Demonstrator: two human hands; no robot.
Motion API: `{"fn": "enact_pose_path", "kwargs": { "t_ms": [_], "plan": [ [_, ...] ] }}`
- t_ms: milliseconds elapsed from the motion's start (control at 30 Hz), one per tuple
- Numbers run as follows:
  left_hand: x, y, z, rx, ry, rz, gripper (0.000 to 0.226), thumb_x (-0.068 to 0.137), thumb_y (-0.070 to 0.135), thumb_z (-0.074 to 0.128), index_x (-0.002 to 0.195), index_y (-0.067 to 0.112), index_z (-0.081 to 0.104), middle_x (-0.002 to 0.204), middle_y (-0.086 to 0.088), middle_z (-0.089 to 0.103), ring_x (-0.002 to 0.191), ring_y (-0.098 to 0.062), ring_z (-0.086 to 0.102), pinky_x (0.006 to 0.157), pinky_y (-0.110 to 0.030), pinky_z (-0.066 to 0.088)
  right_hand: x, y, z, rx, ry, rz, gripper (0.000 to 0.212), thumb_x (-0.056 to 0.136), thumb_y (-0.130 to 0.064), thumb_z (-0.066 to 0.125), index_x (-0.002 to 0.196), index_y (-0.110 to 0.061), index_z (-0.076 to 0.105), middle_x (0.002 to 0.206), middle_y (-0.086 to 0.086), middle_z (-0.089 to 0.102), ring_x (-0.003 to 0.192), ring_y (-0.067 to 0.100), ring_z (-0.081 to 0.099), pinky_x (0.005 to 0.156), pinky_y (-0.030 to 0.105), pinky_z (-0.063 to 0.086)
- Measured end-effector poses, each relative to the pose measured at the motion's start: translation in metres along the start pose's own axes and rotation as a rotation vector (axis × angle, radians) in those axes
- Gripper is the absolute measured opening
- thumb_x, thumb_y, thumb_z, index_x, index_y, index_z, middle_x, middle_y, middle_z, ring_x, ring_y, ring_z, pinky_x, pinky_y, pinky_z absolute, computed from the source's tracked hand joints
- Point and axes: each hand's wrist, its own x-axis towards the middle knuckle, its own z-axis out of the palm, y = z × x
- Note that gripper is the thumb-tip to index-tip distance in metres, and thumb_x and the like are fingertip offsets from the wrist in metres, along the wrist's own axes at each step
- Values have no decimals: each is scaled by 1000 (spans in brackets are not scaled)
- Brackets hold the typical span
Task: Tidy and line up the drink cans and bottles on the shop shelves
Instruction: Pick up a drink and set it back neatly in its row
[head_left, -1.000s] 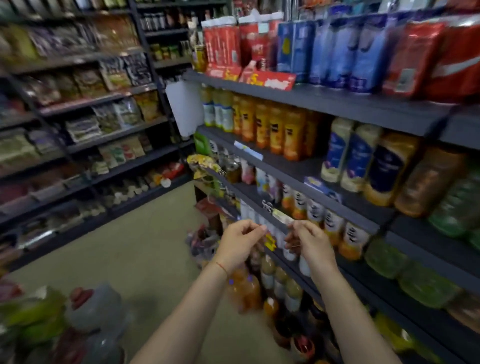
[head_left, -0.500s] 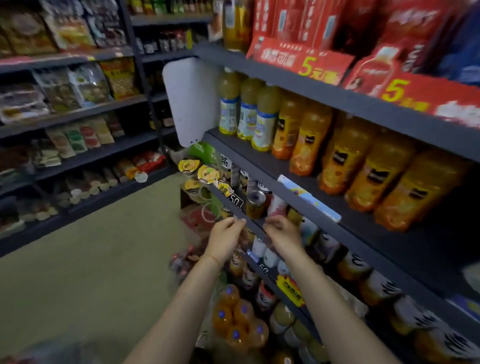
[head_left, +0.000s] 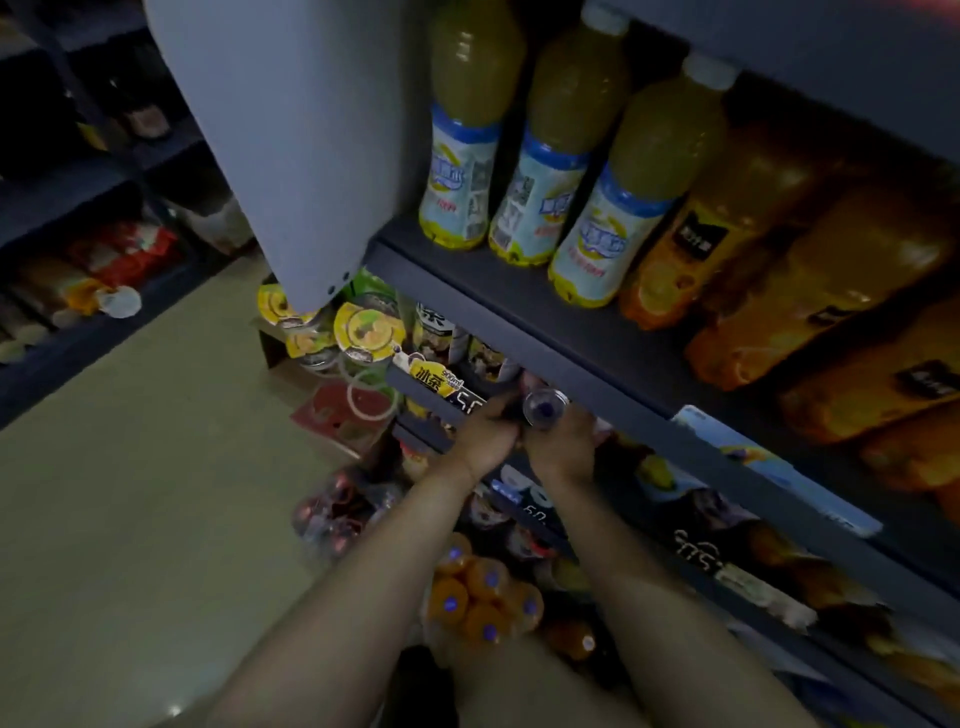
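A small drink can (head_left: 543, 410) with a silver top sits at the front of the second shelf (head_left: 597, 387), its top turned toward me. My right hand (head_left: 563, 449) grips it from below and the right. My left hand (head_left: 485, 434) curls its fingers against the can's left side, just above a yellow price tag (head_left: 436, 382). The can's body is hidden by both hands and the shelf above. Dark-labelled cans (head_left: 485, 358) stand further left on the same shelf.
Above, pale-labelled yellow bottles (head_left: 457, 171) and orange juice bottles (head_left: 727, 249) stand in rows. A white end panel (head_left: 291, 130) hangs at the shelf's left end, with yellow-lidded cups (head_left: 366, 330) below it. A pack of orange bottles (head_left: 478, 597) lies low between my arms. Beige floor (head_left: 130, 493) lies left.
I have leaned in closer to the shelf. Both hands moved up from the shelf's front edge and closed round the can that stood between them.
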Motion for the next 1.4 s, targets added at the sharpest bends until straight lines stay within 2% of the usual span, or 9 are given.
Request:
{"fn": "enact_pose_path", "kwargs": {
  "t_ms": [200, 500, 633, 733, 933, 1033, 1200, 1300, 1400],
  "plan": [
    [-8, -6, -11, -50, -82, 3, 38, 93, -5, 50, 120, 18, 61, 94, 10, 65, 82, 0, 63, 68, -13, 52, -2, 4, -9, 63, -58, 17, 47, 82, -25, 79, 120, -3, 61, 107, 3, 59, 108, 21, 59, 83, 24, 41],
    [-47, -20, 5, 123, -126, 30, 52, 63, 50, 80, 109, 31, 65, 103, 10, 71, 100, -11, 67, 80, -26, 52, -28, 41, -30, 301, -231, 23, 47, 86, -63, 60, 105, -21, 66, 106, 0, 69, 96, 15, 66, 83, 30, 54],
    [-82, -37, 36, -394, -89, -217, 69, 69, 67, 73, 123, 25, 62, 108, -9, 73, 98, -30, 70, 93, -51, 54, -55, 72, -63, 403, -334, 128, 55, 97, -63, 36, 114, -18, 63, 97, 9, 71, 83, 24, 70, 76, 39, 60],
    [-122, -35, 75, -593, -72, -218, 50, 89, 58, 57, 118, 18, 64, 97, -14, 73, 83, -31, 70, 79, -44, 55, -88, 106, -94, 416, -349, 90, 51, 100, -56, 36, 118, -16, 62, 92, 4, 69, 81, 19, 68, 64, 31, 55],
    [-227, 13, 203, -543, -22, -56, 56, 98, 55, 42, 113, 8, 68, 92, -16, 74, 74, -26, 71, 64, -34, 59, -177, 179, -209, 571, -263, -83, 30, 99, -52, 48, 99, -26, 63, 108, -3, 66, 93, 9, 66, 76, 27, 57],
    [-292, 57, 286, -515, -50, 74, 47, 96, 52, 48, 100, 13, 73, 97, -14, 75, 79, -22, 73, 73, -34, 60, -225, 209, -293, 682, -215, -181, 28, 97, -43, 56, 111, -18, 58, 97, -3, 67, 69, -5, 67, 59, 13, 52],
    [-378, 138, 426, -507, -216, 343, 51, 100, 42, 44, 131, 4, 58, 124, -20, 66, 100, -23, 69, 81, -33, 60, -287, 258, -439, 793, 174, -374, 29, 85, -41, 73, 103, -23, 59, 93, -7, 69, 86, 9, 66, 78, 23, 52],
    [-420, 183, 498, -410, -297, 523, 47, 102, 45, 41, 126, 11, 64, 124, -13, 67, 115, -21, 64, 100, -37, 50, -312, 287, -520, 866, 344, -491, 30, 83, -34, 78, 106, -22, 63, 99, -3, 73, 91, 9, 69, 86, 28, 55],
    [-448, 223, 559, -296, -386, 594, 41, 101, 53, 38, 107, 26, 69, 113, -1, 72, 102, -11, 68, 85, -29, 53, -327, 313, -590, 900, 434, -550, 33, 83, -37, 77, 109, -24, 63, 101, -4, 72, 91, 8, 70, 80, 27, 58]
  ]
}}
